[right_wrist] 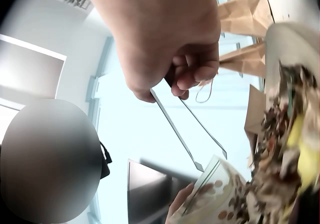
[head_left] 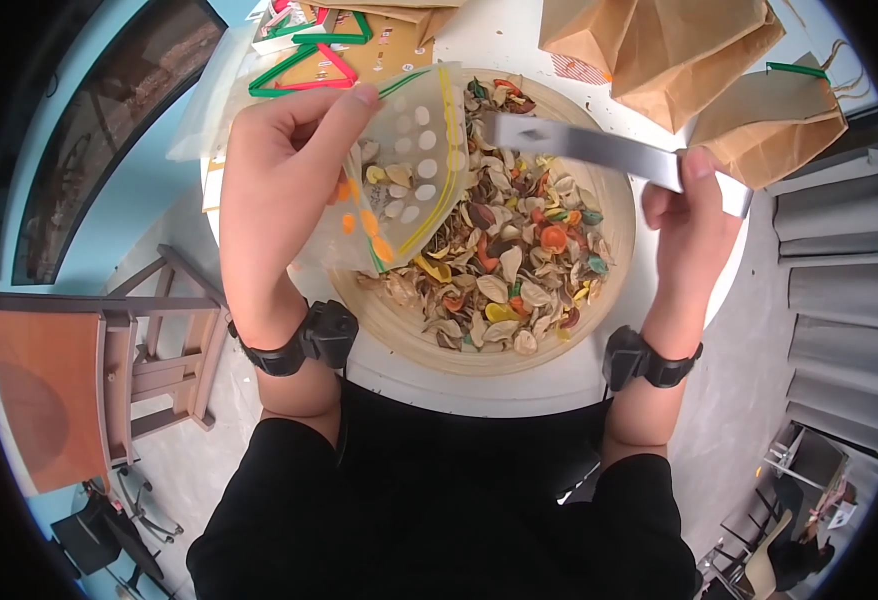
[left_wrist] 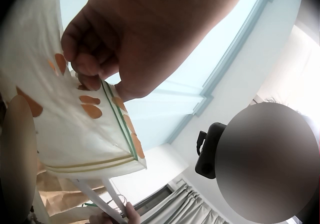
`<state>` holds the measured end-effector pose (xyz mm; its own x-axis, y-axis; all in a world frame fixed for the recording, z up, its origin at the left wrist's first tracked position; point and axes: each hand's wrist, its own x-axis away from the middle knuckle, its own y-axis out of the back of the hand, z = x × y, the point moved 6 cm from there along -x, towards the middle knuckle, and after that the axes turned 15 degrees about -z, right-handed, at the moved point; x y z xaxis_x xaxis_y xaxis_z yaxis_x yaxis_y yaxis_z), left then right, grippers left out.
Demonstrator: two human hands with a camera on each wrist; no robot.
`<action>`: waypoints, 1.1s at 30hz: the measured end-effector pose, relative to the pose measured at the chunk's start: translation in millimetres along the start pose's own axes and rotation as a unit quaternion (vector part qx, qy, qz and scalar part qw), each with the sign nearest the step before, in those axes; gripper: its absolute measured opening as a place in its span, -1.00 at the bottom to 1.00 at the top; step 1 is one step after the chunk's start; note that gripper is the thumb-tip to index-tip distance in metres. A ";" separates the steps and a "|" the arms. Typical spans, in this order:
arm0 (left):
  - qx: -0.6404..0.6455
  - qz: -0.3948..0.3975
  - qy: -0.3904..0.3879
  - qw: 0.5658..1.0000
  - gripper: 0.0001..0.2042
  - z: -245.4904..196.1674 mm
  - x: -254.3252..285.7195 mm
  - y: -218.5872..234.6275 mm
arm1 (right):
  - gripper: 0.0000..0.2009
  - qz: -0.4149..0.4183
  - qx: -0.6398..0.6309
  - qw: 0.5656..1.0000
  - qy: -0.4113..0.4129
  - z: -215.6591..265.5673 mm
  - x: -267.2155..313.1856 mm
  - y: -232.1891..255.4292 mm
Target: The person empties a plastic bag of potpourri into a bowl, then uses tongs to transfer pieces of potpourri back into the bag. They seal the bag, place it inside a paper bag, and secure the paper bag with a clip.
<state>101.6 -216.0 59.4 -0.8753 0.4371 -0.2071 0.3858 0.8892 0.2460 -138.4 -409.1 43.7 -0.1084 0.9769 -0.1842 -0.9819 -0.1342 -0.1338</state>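
Observation:
My left hand [head_left: 284,170] pinches a translucent zip bag [head_left: 414,110] by its upper edge, holding it tilted above the tray. The bag has white and orange spots, a yellow stripe and a green-lined edge; some dried petals show inside. My right hand [head_left: 697,225] grips metal tongs [head_left: 584,145] near their bend. In the right wrist view the tongs' two tips stand apart with nothing between them, close to the bag's mouth. Below both hands, a round tray [head_left: 621,225] bears a heap of potpourri [head_left: 509,275]: beige petals with orange, yellow, green and dark pieces.
Brown paper bags [head_left: 659,60] stand at the back right of the white table [head_left: 519,385], one smaller bag [head_left: 774,125] further right with a green strip on it. Green and red bag clips [head_left: 304,68] lie at the back left. Wooden furniture [head_left: 49,370] stands left of the table.

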 end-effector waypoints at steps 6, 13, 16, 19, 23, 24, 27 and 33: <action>-0.006 0.014 0.005 1.000 -0.69 -1.8 1.0 -0.4 | -0.69 0.085 0.155 0.984 -0.015 -18.3 -27.7 7.8; -0.015 0.018 0.007 1.000 -0.67 -2.1 0.9 -1.1 | -0.72 0.173 0.153 0.973 -0.020 -23.8 -10.6 -8.1; -0.016 0.021 0.001 1.000 -0.67 -1.5 0.0 -0.9 | -0.73 0.156 0.163 0.974 -0.019 -19.3 -5.7 -9.2; -0.011 0.017 -0.001 1.000 -0.66 -1.1 -0.1 -0.8 | -0.74 0.132 0.150 0.980 -0.014 -13.7 -4.8 -6.2; -0.008 0.023 0.002 1.000 -0.66 -1.8 0.5 -0.9 | -0.76 0.039 0.050 0.998 -0.012 -3.5 -4.5 1.7; -0.009 0.024 0.003 1.000 -0.66 -1.0 0.4 -0.9 | -0.77 0.048 0.000 0.999 0.008 -1.9 -2.7 2.3; -0.017 0.030 -0.001 0.999 -0.67 1.7 -1.0 -0.2 | -0.77 0.089 -0.071 0.993 0.032 1.1 18.5 -14.5; -0.005 -0.005 0.000 1.000 -0.71 0.0 -2.3 5.7 | -0.80 0.021 -0.021 0.998 0.059 -2.5 0.4 -0.7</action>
<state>105.8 -212.0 61.3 -0.8790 0.4282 -0.2098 0.3742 0.8922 0.2529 -137.4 -409.1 41.3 -0.1286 0.9438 -0.3045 -0.9691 -0.1848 -0.1635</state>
